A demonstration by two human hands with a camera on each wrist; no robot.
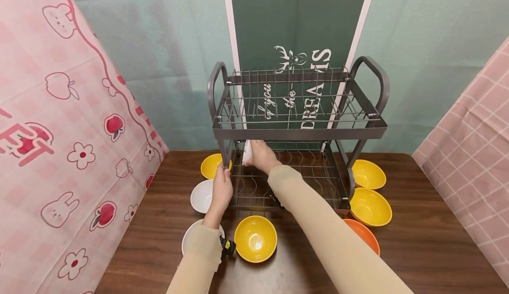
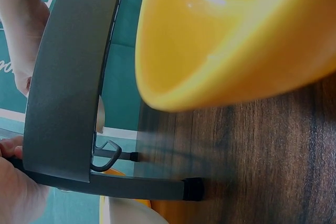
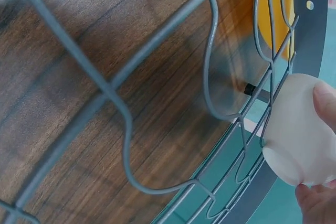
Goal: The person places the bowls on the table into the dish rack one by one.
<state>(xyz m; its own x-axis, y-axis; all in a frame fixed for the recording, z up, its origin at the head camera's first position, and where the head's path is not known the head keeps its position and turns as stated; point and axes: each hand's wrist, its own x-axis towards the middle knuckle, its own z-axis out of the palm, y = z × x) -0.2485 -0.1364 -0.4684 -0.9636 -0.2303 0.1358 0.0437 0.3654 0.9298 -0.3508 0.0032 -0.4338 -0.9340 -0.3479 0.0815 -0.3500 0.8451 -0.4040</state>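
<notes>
A two-tier dark grey dish rack [image 1: 300, 133] stands on the table. My left hand [image 1: 222, 190] grips its left front post, and in the left wrist view the thumb and fingers [image 2: 11, 147] lie around the dark frame. Inside the lower tier, at its left end, my right hand [image 1: 262, 156] holds a white bowl [image 1: 247, 154] tilted on its side. The right wrist view shows that bowl [image 3: 299, 129] against the wire slots, pinched between thumb and fingers. Much of the bowl is hidden by the hand in the head view.
Left of the rack are a yellow bowl [image 1: 210, 166] and two white bowls [image 1: 200, 196]. Another yellow bowl [image 1: 256, 239] sits in front. To the right stand two yellow bowls [image 1: 371, 208] and an orange bowl [image 1: 363, 236], partly behind my sleeve. Patterned cloths hang around the wooden table [image 1: 429, 241].
</notes>
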